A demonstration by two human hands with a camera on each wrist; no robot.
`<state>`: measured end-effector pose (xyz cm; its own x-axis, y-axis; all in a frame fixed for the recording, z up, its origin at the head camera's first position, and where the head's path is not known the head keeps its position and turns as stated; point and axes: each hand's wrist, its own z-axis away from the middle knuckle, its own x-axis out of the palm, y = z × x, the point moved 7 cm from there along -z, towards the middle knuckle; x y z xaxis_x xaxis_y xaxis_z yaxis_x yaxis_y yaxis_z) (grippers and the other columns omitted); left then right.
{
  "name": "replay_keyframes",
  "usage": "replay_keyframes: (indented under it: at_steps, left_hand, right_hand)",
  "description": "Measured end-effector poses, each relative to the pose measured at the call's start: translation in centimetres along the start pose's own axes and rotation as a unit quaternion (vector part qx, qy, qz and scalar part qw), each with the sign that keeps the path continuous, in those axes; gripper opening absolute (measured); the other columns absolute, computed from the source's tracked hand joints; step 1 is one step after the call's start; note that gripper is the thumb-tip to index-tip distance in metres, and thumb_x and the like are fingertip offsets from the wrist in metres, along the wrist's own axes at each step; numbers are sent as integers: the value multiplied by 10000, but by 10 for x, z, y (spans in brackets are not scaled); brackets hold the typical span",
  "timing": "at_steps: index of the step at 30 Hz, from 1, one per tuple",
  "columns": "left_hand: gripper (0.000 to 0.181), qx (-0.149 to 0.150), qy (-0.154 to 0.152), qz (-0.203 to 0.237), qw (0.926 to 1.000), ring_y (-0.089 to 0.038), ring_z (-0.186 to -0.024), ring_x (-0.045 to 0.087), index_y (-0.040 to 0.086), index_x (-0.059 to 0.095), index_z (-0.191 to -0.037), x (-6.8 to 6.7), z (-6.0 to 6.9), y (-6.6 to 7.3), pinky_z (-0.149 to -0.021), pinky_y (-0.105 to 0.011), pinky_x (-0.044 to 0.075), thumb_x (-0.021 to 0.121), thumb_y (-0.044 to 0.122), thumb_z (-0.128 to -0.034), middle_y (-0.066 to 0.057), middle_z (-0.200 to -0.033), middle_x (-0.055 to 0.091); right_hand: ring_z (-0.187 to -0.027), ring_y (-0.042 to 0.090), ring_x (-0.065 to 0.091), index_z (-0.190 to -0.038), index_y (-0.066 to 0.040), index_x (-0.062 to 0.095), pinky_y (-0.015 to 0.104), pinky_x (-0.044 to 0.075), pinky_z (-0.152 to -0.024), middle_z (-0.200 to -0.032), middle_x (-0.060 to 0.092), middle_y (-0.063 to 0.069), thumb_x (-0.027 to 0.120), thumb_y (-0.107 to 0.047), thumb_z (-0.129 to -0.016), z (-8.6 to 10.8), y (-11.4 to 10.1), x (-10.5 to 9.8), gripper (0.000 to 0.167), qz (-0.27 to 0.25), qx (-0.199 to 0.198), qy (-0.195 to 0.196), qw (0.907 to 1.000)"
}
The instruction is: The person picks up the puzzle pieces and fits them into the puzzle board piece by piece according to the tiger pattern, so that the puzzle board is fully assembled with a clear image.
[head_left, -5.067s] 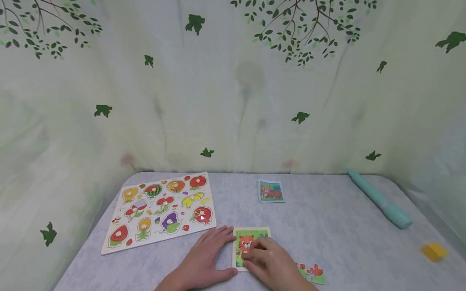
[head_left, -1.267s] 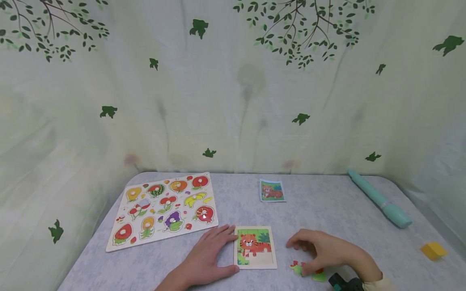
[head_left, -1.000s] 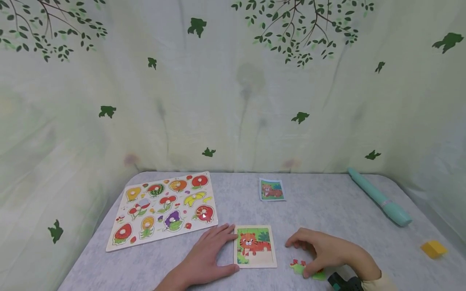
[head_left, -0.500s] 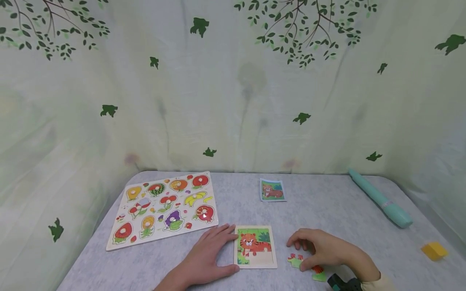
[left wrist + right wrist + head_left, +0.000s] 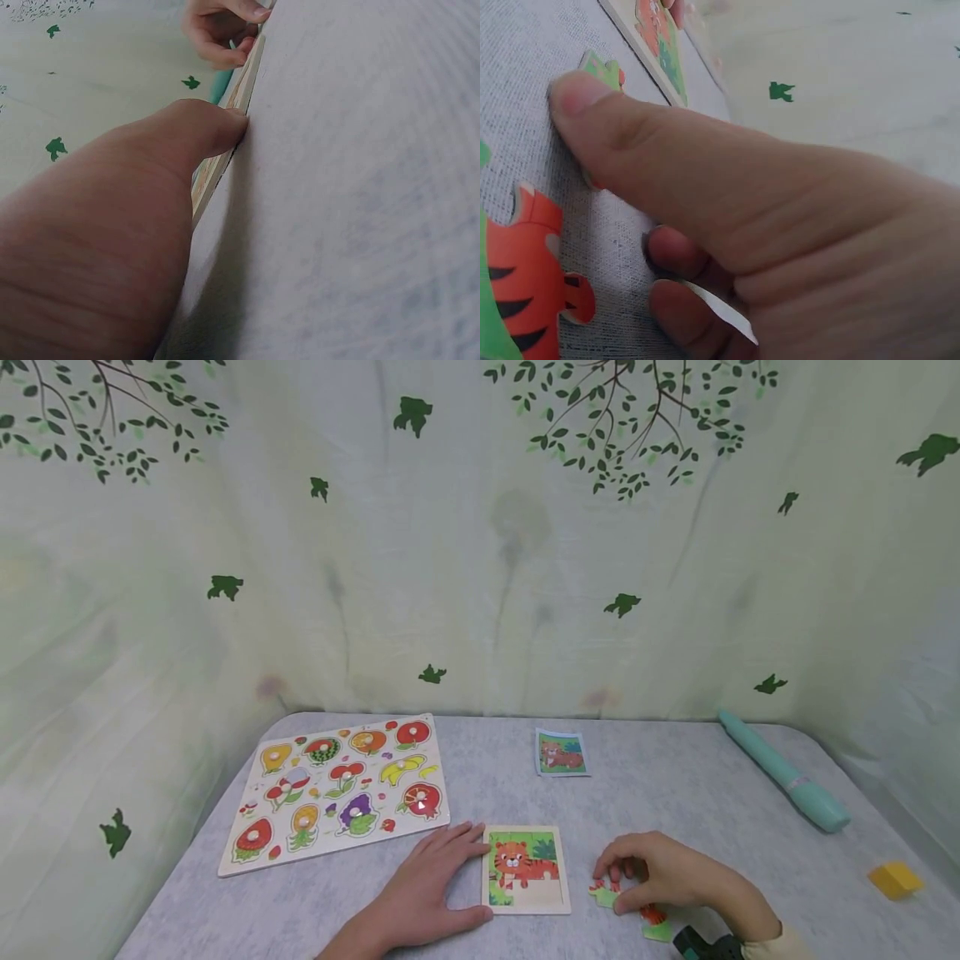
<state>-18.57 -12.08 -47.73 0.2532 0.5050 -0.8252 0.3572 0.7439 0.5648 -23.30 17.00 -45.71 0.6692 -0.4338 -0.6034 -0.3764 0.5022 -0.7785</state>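
Note:
A wooden-framed tiger jigsaw lies at the table's front middle, with bare wood at its lower right. My left hand rests along its left side, fingers and thumb extended and touching the frame; in the left wrist view the thumb meets the frame edge. To the right, my right hand has thumb and fingers curled about a small green-and-red jigsaw piece, low at the tabletop. Beneath that hand lies another piece, orange with black stripes and green. My fingers partly hide both pieces.
A fruit peg puzzle board lies on the left. Behind the jigsaw is a small tiger picture card. A teal pen-shaped object and a yellow block are on the right. A leaf-print curtain surrounds the table.
My right hand has left the jigsaw for the loose pieces on the right. The green-and-red piece has shifted left, away from the striped one. My left hand stays at the frame.

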Motion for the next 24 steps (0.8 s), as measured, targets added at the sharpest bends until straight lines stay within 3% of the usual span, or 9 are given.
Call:
replay_keyframes:
  at_steps: [11,18,24]
  left_hand:
    - [747,30,26,-24,10000,-248,-1545,304,345,529,-1477,0,0,0,-1226,-624,261,645,746,-858,104,-1642,381]
    - [745,145,133,-107,9997,-257,-1533,327,317,540,-1474,-3,1,3,-1220,-618,276,649,733,-866,83,-1634,402]
    - [742,144,128,-118,9997,-256,-1533,327,316,536,-1479,-4,2,5,-1219,-617,279,652,723,-870,82,-1636,399]
  right_hand:
    - [-751,4,544,-1113,-273,801,186,489,-631,-906,670,-121,837,-363,-859,-2,-1,-2,271,384,-317,199,9986]
    - [-736,16,536,-1138,-259,760,187,483,-626,-908,634,-122,840,-383,-857,-3,-1,-3,317,482,-191,400,9979]
    - [-712,5,532,-1115,-239,775,181,481,-605,-895,650,-127,831,-376,-871,-2,-5,-4,285,555,-355,488,9966]
